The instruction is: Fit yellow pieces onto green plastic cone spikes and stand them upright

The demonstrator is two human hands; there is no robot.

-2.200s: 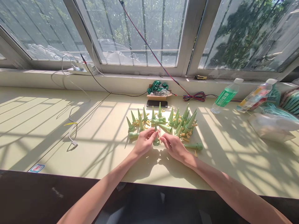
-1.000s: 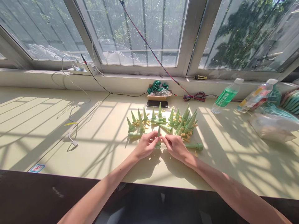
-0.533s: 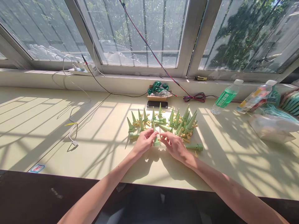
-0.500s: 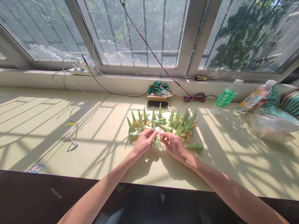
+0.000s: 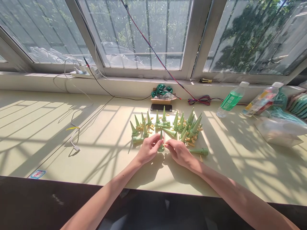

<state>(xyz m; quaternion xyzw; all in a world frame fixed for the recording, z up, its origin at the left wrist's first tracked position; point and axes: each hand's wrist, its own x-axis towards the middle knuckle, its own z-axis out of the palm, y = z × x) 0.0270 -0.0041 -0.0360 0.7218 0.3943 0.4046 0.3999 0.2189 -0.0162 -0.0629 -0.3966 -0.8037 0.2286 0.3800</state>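
Observation:
Between thumb and fingers, my left hand (image 5: 150,147) grips a green pointed cone (image 5: 161,135), held roughly upright with its wider base down. My right hand (image 5: 177,149) is closed in a pinch at the cone's right side, on a small yellowish peg (image 5: 165,145) mostly hidden by the fingertips. Beyond my hands several more green cones stand in a left cluster (image 5: 133,128) and a right cluster (image 5: 194,127), with small yellow pegs (image 5: 192,139) scattered among them. One green cone (image 5: 199,151) lies on its side to the right of my right hand.
A black phone (image 5: 161,107) lies behind the cones, before a small box of green material (image 5: 161,92). Two plastic bottles (image 5: 231,100) lean at the right near a clear bag (image 5: 278,131). A white cable (image 5: 74,140) crosses the table (image 5: 100,163) at left.
The cone in my left hand has tipped from a slight leftward lean to nearly upright. My right fingertips have drawn a little lower and closer together beside it.

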